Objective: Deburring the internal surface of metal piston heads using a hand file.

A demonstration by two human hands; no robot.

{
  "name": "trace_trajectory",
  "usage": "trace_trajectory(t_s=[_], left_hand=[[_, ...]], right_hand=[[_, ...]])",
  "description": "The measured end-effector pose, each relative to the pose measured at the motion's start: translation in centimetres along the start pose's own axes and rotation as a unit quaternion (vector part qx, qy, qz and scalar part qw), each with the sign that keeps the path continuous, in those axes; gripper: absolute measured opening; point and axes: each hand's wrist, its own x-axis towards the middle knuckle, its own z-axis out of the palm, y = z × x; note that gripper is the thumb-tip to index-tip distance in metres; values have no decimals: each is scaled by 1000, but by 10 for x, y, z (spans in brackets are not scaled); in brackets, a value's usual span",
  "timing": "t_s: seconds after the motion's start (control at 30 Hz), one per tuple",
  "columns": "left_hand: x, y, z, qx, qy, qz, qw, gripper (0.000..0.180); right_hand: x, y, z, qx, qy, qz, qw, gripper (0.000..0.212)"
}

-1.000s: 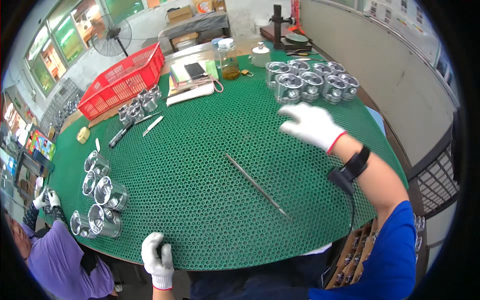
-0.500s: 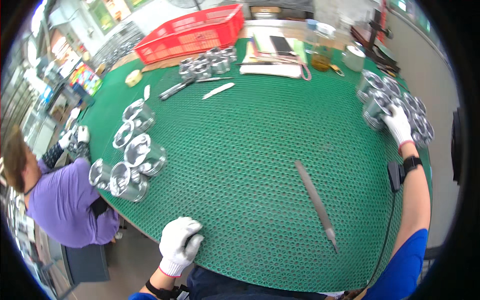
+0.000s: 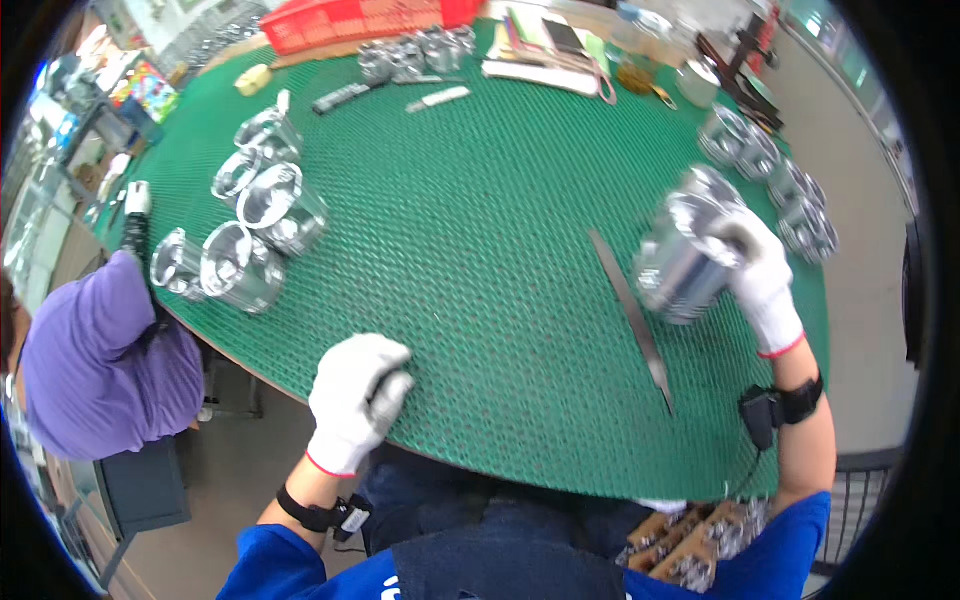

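Observation:
My right hand (image 3: 762, 268), in a white knit glove, grips a shiny metal cylinder casting (image 3: 682, 262) by its rim. The casting is tilted and held above the green mat, blurred by motion; a second round opening shows behind its main bore. Left of it lies a flat metal file (image 3: 632, 318), its narrow tang toward me. My left hand (image 3: 358, 395), gloved too, rests at the mat's near edge. Its fingers are loosely curled, the thumb stands apart, and nothing shows between them. Several similar castings (image 3: 805, 225) stand at the right edge.
More castings (image 3: 280, 210) stand at the left; others (image 3: 415, 55) sit before a red crate (image 3: 370, 22). Pens (image 3: 345, 97), notebooks (image 3: 540, 75) and jars (image 3: 697, 83) line the back. A person in purple (image 3: 105, 360) sits at left. Parts in cardboard dividers (image 3: 690, 545) lie beside my lap.
My right hand has lifted a casting from the right-hand group and brought it left and nearer, beside the file. The left hand stays at the edge. The whole view has tilted downward.

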Motion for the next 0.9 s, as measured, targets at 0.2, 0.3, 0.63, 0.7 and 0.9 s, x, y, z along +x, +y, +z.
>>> trace_trajectory(t_s=[0.2,0.3,0.63,0.7,0.9], left_hand=[[-4,-9,0,-139,-52,-32,988,34],[1,16,-2,-282,-140,-77,946,42],[46,25,34,-254,-231,59,938,54],[55,27,49,-316,-255,40,913,61],[35,42,34,-286,-294,-65,910,58]], right_hand=[[-17,-128,62,26,-110,-196,974,21],[-43,-143,74,37,-213,-212,953,19],[-103,-73,35,-301,-180,115,929,51],[-109,-79,47,-285,-168,117,936,41],[-141,-85,35,-249,-126,65,958,31]])
